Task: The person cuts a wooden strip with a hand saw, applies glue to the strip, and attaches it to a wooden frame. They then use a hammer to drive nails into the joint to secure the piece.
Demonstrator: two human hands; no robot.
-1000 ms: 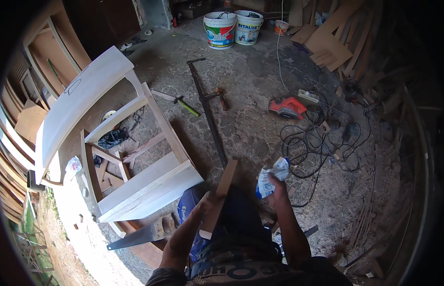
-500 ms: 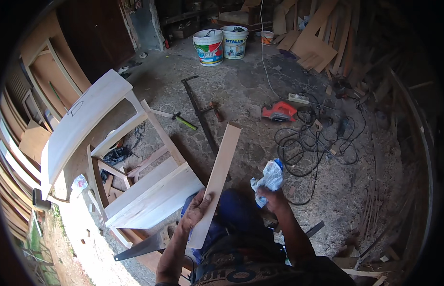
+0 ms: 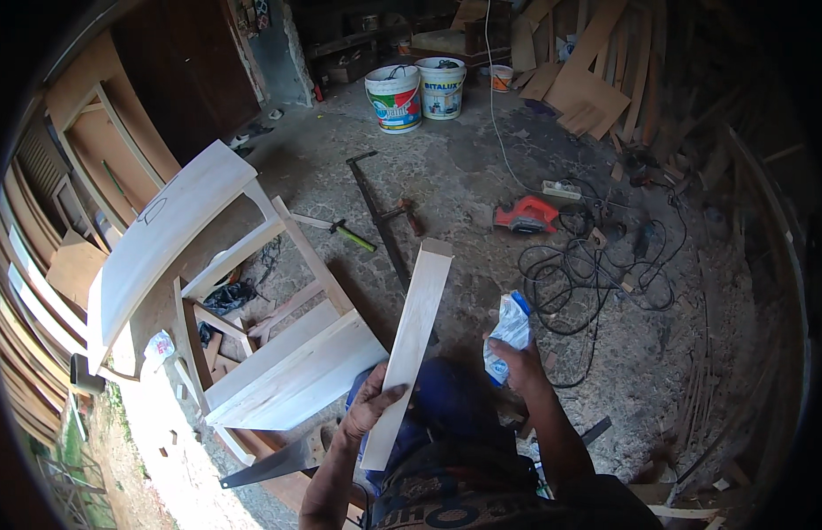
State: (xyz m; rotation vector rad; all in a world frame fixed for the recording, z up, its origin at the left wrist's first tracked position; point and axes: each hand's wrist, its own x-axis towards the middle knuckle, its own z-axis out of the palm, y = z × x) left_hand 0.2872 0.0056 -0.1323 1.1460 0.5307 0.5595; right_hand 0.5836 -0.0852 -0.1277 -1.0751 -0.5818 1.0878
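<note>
My left hand (image 3: 370, 408) is closed round the edge of a flat, pale wooden board (image 3: 417, 322), which stands tilted over my lap with its far end up. To the right, my right hand (image 3: 521, 366) grips a crumpled white and blue plastic packet (image 3: 511, 325), thumb across its front. What the packet contains is hidden. Left of my knees lies a pale wooden furniture frame (image 3: 296, 369) with a curved panel (image 3: 168, 234) at its far side. A handsaw (image 3: 274, 464) rests near the frame's front corner, below my left hand.
On the floor ahead lie a long metal clamp (image 3: 375, 212), a hammer with a green handle (image 3: 353, 237), a red power tool (image 3: 527, 215) and coiled black cable (image 3: 561, 265). Two buckets (image 3: 396, 102) stand farther back. Wood offcuts (image 3: 596, 93) lean at the back right.
The packet in my right hand has turned more upright and shows a flatter, printed side. The board stays in my left hand. The whole view has shifted slightly.
</note>
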